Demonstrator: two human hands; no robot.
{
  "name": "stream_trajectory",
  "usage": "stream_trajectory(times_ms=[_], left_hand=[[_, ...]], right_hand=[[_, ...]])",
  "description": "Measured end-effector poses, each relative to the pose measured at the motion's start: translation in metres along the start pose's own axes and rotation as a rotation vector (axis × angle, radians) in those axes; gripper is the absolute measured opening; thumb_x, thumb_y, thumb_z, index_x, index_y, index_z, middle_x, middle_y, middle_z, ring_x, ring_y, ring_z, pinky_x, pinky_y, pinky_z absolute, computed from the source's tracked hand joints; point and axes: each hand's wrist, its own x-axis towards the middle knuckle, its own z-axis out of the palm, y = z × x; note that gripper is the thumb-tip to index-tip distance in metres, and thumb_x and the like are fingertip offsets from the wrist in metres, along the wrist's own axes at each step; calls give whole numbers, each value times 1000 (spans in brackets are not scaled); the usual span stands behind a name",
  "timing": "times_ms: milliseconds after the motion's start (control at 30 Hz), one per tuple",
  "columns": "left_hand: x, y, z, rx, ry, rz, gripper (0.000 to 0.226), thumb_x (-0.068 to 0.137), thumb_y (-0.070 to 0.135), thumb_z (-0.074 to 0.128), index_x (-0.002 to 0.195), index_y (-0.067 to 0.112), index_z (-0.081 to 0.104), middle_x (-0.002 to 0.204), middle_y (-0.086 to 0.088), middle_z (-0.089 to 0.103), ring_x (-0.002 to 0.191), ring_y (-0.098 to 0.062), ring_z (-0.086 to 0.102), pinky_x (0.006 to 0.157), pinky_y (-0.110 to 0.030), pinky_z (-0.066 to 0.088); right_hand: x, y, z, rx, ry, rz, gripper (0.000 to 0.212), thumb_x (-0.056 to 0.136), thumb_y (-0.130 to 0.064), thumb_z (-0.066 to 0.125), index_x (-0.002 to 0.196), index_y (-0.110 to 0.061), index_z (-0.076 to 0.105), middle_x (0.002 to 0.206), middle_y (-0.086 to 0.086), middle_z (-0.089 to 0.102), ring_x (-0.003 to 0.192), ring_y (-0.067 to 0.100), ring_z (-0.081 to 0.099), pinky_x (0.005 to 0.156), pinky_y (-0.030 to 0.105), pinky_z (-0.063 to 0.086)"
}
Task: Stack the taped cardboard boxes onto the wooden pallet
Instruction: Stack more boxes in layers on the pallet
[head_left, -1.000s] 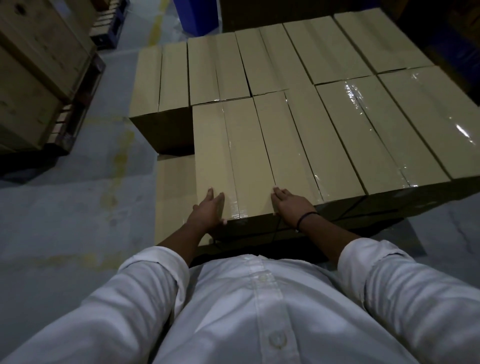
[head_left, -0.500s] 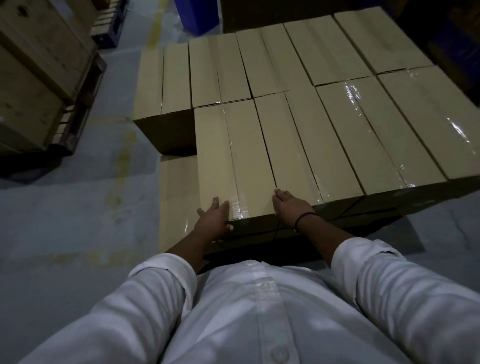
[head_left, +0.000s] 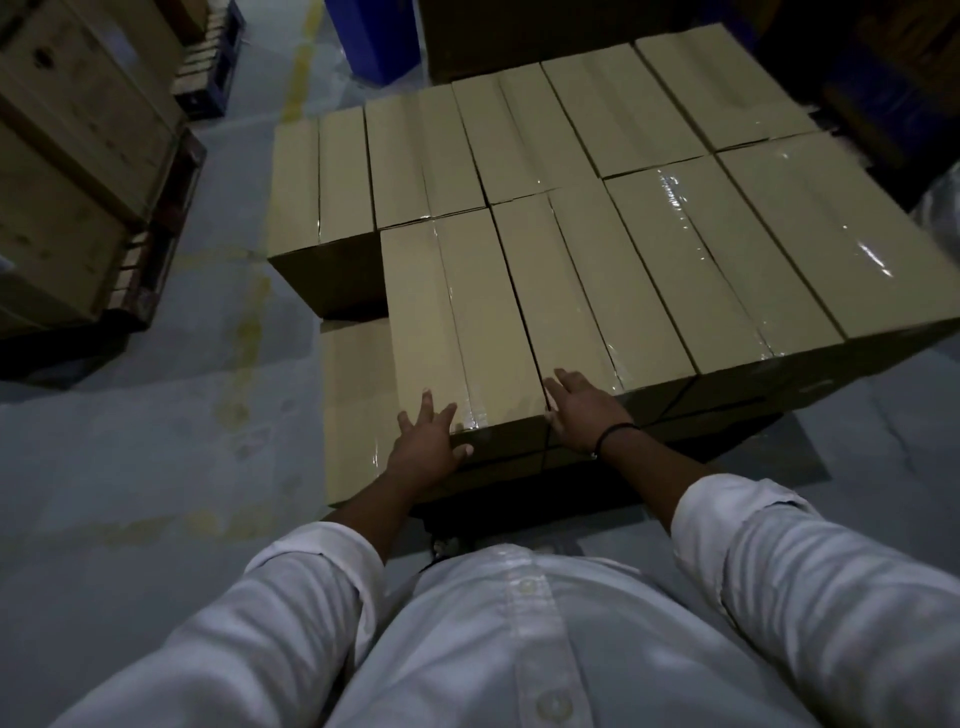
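View: head, looking down over a white shirt (head_left: 519, 649) at a stack of boxes.
Near box (head_left: 462, 322): tan cardboard on the top tier, at the stack's near left corner. A clear tape strip runs lengthwise down its lid, and its short end faces the person.
Left hand (head_left: 426, 447): lies flat on the near box's front left corner. The fingers (head_left: 427, 402) are straight and spread on the lid, and the thumb rests on the front face just below the edge. It grips nothing.
Right hand (head_left: 582, 410): lies flat at the near box's right edge, across the seam with the next box (head_left: 587, 296). The fingers are straight and together, curled round nothing. A dark band (head_left: 615, 434) circles the wrist.
Top tier: more taped boxes run right of the near box, touching side by side, with a second row beyond it.
Low box (head_left: 356, 410): a tier down, touching the near box's left side.
Far left box (head_left: 322, 176): beyond the near box and left of it, its dark front face in view.
Under the stack: shadow below the near box; what carries the boxes cannot be told.
Floor (head_left: 156, 441): grey, left of the near box, with worn yellow marks.
Crates (head_left: 67, 156): wooden, well left of the near box.
Blue bin (head_left: 379, 36): far beyond the near box.
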Motion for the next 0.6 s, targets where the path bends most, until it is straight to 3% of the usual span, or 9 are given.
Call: stream_trajectory(times_ms=[333,600], left_hand=[[-2,22,-2,69,0,171,78,96,55,60,160,31,23,170,-5,-10,151,-51,-2,116,-63,29],[-1,36,-14,25,9,402,74,94,58,59,157,34,30,171,-3,-7,153,-47,-1,117,-63,28]], right_hand=[[-55,-4,-7,10,152,158,57,102,-32,49,153,-11,34,160,14,31,145,32,31,113,42,37],[-92,-31,-9,167,338,354,53,99,-31,55,146,-8,45,151,17,45,141,37,38,110,51,40]])
